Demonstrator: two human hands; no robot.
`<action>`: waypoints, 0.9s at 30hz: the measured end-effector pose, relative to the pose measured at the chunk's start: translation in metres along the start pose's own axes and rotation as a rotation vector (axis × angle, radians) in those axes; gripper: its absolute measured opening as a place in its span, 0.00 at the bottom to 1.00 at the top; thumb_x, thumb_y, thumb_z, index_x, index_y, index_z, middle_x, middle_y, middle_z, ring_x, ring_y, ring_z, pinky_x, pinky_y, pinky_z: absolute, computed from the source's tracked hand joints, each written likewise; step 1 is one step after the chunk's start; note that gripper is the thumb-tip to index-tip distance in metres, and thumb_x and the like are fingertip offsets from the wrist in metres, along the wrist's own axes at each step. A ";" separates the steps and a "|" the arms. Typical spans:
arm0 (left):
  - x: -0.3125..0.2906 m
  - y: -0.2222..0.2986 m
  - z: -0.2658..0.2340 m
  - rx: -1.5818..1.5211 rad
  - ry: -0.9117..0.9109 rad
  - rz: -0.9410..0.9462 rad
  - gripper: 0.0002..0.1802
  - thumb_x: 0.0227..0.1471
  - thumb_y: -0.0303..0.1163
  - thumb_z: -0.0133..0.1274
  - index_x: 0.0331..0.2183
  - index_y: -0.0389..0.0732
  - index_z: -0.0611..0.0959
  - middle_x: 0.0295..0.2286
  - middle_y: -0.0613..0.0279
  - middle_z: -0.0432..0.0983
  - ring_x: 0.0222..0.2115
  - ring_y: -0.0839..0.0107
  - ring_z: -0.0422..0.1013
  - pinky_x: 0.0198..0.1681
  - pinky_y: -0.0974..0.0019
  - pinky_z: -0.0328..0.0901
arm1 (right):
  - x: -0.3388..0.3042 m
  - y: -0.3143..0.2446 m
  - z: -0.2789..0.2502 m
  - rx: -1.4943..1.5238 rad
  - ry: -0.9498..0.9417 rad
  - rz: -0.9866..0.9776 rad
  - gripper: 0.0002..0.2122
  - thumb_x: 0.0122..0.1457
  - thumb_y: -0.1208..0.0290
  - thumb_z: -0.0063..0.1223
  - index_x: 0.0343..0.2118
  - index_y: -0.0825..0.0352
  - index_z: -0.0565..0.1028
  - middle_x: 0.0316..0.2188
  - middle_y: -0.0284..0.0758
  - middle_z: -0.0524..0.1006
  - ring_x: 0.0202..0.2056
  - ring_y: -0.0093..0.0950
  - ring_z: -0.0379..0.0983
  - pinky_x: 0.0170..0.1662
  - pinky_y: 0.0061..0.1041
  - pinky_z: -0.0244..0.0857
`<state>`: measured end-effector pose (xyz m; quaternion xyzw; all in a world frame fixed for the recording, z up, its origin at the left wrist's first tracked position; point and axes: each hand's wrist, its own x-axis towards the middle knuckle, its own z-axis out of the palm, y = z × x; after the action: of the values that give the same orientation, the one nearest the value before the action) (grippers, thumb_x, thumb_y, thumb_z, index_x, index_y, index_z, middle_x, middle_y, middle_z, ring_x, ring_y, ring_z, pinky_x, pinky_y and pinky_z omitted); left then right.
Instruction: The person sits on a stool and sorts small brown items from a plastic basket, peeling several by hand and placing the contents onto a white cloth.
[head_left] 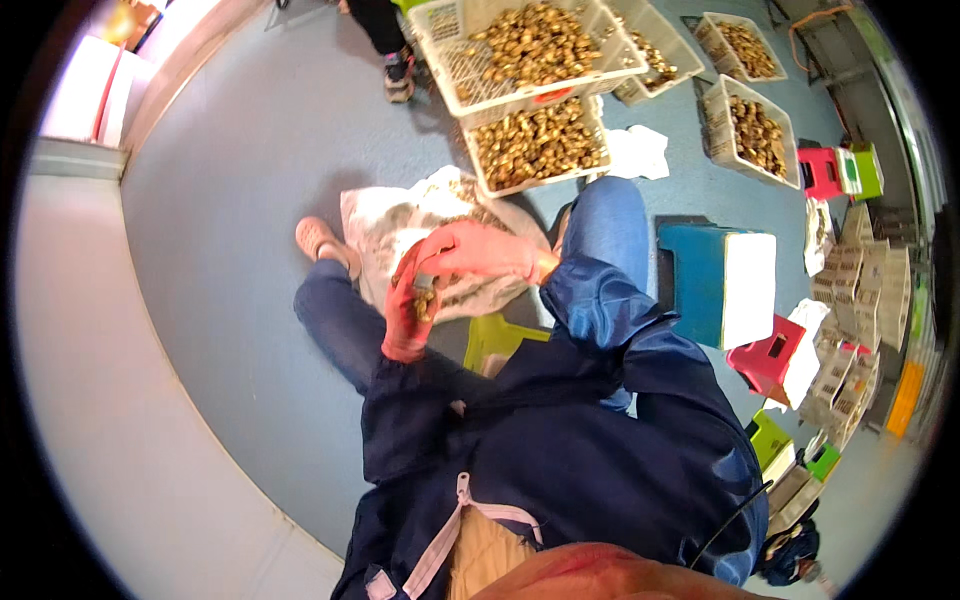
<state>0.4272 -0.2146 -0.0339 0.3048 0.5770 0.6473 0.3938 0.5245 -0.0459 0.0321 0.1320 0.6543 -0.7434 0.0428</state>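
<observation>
A blue-grey floor (230, 230) spreads under everything, bounded on the left by a long white wall (100, 330) whose lower edge curves in the fisheye view. The person's dark blue jacket (600, 460) fills the lower middle, with legs in blue jeans (607, 225) bent out to both sides. Beyond the knees, an upper white crate (450, 50) overhangs a lower white crate (545, 187), each holding many golden-brown pieces (540, 45) (small, shiny and rounded; their exact kind is hard to tell). More loaded crates stand farther to the right. A white cloth (370, 210) lies rumpled between the feet, brownish bits scattered over it. To the right stands a teal stool (695, 280) with a white face, and near it a pink stool (770, 355); a yellow-green stool (490, 340) shows just in front of the jacket.

Both hands wear reddish-pink gloves and meet above the cloth's near left part. The right hand (480, 250) reaches across from the right, its fingers closed on a small grey metal-looking piece (425, 282). The left hand (408, 315), thumb side up, is curled around one golden-brown lump (424, 302), which shows in its grasp just below the grey metal-looking piece.
</observation>
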 end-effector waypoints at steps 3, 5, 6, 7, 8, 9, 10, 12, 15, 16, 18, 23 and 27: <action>0.013 -0.010 0.007 -0.011 -0.018 -0.030 0.19 0.55 0.26 0.51 0.49 0.39 0.74 0.42 0.62 0.71 0.39 0.70 0.71 0.40 0.71 0.68 | -0.008 0.002 -0.016 0.010 0.175 0.011 0.11 0.55 0.67 0.54 0.37 0.67 0.80 0.30 0.32 0.80 0.34 0.21 0.74 0.41 0.23 0.68; 0.017 -0.010 -0.004 -0.755 -0.012 -0.377 0.15 0.59 0.31 0.48 0.48 0.40 0.75 0.40 0.62 0.71 0.36 0.75 0.70 0.33 0.76 0.68 | -0.017 -0.015 -0.043 0.063 0.336 -0.023 0.11 0.55 0.67 0.55 0.38 0.68 0.80 0.30 0.29 0.80 0.29 0.19 0.74 0.35 0.19 0.69; 0.019 -0.012 -0.005 -0.785 -0.021 -0.386 0.14 0.60 0.36 0.47 0.46 0.41 0.76 0.38 0.62 0.72 0.34 0.75 0.70 0.30 0.77 0.67 | -0.023 -0.014 -0.063 0.150 0.485 -0.169 0.11 0.57 0.67 0.53 0.37 0.69 0.79 0.29 0.29 0.80 0.27 0.19 0.74 0.35 0.19 0.69; 0.018 -0.013 -0.009 -0.815 -0.022 -0.394 0.15 0.61 0.40 0.46 0.43 0.41 0.77 0.37 0.62 0.72 0.33 0.76 0.70 0.27 0.78 0.66 | -0.029 -0.020 -0.092 0.031 0.630 -0.236 0.12 0.59 0.66 0.50 0.38 0.69 0.79 0.30 0.31 0.79 0.28 0.19 0.74 0.34 0.19 0.68; 0.019 -0.016 -0.009 -0.849 -0.034 -0.402 0.17 0.62 0.45 0.44 0.41 0.42 0.77 0.35 0.62 0.73 0.31 0.77 0.69 0.24 0.79 0.65 | -0.031 -0.016 -0.132 -0.015 0.848 -0.369 0.13 0.59 0.65 0.49 0.37 0.69 0.79 0.30 0.31 0.79 0.28 0.19 0.73 0.32 0.20 0.67; 0.018 -0.016 -0.011 -0.877 -0.034 -0.410 0.20 0.63 0.49 0.43 0.38 0.42 0.78 0.34 0.62 0.73 0.30 0.77 0.69 0.21 0.80 0.64 | -0.037 -0.031 -0.165 -0.050 1.043 -0.379 0.13 0.60 0.64 0.48 0.34 0.69 0.78 0.28 0.32 0.78 0.28 0.20 0.72 0.32 0.22 0.65; 0.015 -0.016 -0.007 -0.797 0.043 -0.437 0.25 0.61 0.55 0.42 0.36 0.42 0.78 0.35 0.61 0.75 0.28 0.76 0.70 0.20 0.78 0.65 | -0.051 -0.030 -0.212 -0.518 1.258 -0.390 0.13 0.61 0.64 0.46 0.32 0.69 0.78 0.25 0.32 0.77 0.27 0.20 0.72 0.32 0.23 0.65; 0.016 -0.014 -0.001 -0.811 0.017 -0.470 0.28 0.60 0.58 0.40 0.37 0.42 0.79 0.36 0.60 0.76 0.29 0.76 0.70 0.20 0.77 0.65 | -0.066 -0.036 -0.288 -0.027 1.394 -0.478 0.10 0.62 0.66 0.49 0.36 0.67 0.78 0.30 0.32 0.78 0.29 0.22 0.75 0.33 0.21 0.67; 0.022 -0.012 0.011 -0.933 -0.046 -0.496 0.32 0.60 0.61 0.38 0.40 0.41 0.79 0.37 0.56 0.77 0.30 0.70 0.73 0.23 0.71 0.70 | -0.110 -0.019 -0.368 0.205 1.451 -0.637 0.10 0.61 0.67 0.54 0.41 0.67 0.76 0.34 0.33 0.78 0.31 0.24 0.77 0.29 0.17 0.68; 0.022 -0.010 0.010 -0.982 -0.046 -0.495 0.33 0.59 0.61 0.38 0.41 0.40 0.79 0.37 0.55 0.78 0.30 0.67 0.75 0.24 0.69 0.72 | -0.109 -0.018 -0.368 0.215 1.446 -0.647 0.11 0.61 0.67 0.55 0.43 0.68 0.75 0.34 0.33 0.77 0.30 0.25 0.78 0.26 0.15 0.67; 0.022 -0.008 0.005 -1.067 -0.066 -0.477 0.34 0.59 0.62 0.37 0.44 0.40 0.78 0.37 0.52 0.78 0.31 0.63 0.77 0.25 0.65 0.74 | -0.106 -0.012 -0.357 0.301 1.266 -0.608 0.12 0.61 0.67 0.55 0.44 0.68 0.74 0.35 0.34 0.77 0.31 0.24 0.77 0.27 0.16 0.67; 0.013 -0.017 -0.012 -1.058 -0.054 -0.430 0.34 0.58 0.64 0.38 0.45 0.42 0.75 0.32 0.63 0.72 0.30 0.74 0.68 0.23 0.76 0.62 | -0.062 -0.003 -0.238 0.371 0.712 -0.362 0.13 0.63 0.64 0.50 0.43 0.67 0.74 0.34 0.32 0.77 0.26 0.18 0.68 0.29 0.15 0.61; 0.010 0.015 0.008 -0.554 0.029 -0.409 0.40 0.58 0.66 0.30 0.49 0.39 0.73 0.33 0.68 0.74 0.32 0.81 0.69 0.25 0.81 0.61 | -0.043 -0.007 -0.095 0.220 0.530 -0.004 0.12 0.62 0.62 0.51 0.39 0.67 0.77 0.30 0.30 0.78 0.26 0.17 0.69 0.32 0.14 0.61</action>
<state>0.4264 -0.2018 -0.0189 0.0550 0.4341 0.6912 0.5752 0.5770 0.0438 0.0396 0.3245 0.5582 -0.7495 -0.1458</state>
